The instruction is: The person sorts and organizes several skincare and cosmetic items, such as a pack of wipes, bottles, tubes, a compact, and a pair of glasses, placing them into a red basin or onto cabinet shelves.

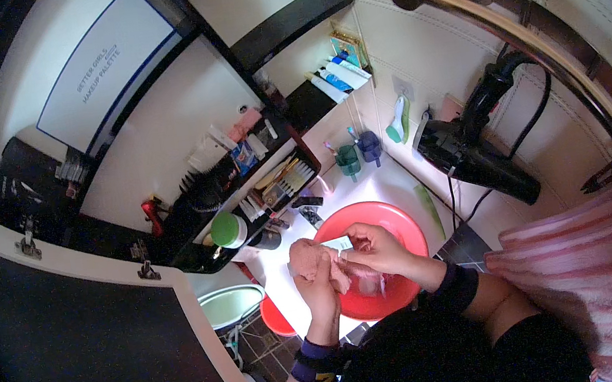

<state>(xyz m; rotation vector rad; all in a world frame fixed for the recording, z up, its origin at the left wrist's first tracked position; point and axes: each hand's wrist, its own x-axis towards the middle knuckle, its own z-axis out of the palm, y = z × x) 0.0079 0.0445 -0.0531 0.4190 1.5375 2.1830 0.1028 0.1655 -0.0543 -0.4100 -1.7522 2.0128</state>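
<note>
A bunched pinkish-brown cloth (306,258) is gripped in my left hand (319,292), just over the left rim of a red plastic basin (383,213). Beside it, my right hand (379,250) holds a small white tag (338,244) that bears writing, pinched between thumb and fingers; it touches the cloth. Whether the tag is fixed to the cloth I cannot tell. Below my hands, the inside of the basin shows a pale, blurred shape (370,283) that is partly hidden by my right hand and arm.
Behind the basin stand a green cup (346,157) and a blue cup (370,146) with toothbrushes. A shelf at the left holds a green-lidded jar (228,230) and combs. A black hair dryer (485,157) hangs at the right, above a striped towel (590,265). An open cabinet door (84,344) stands at the left.
</note>
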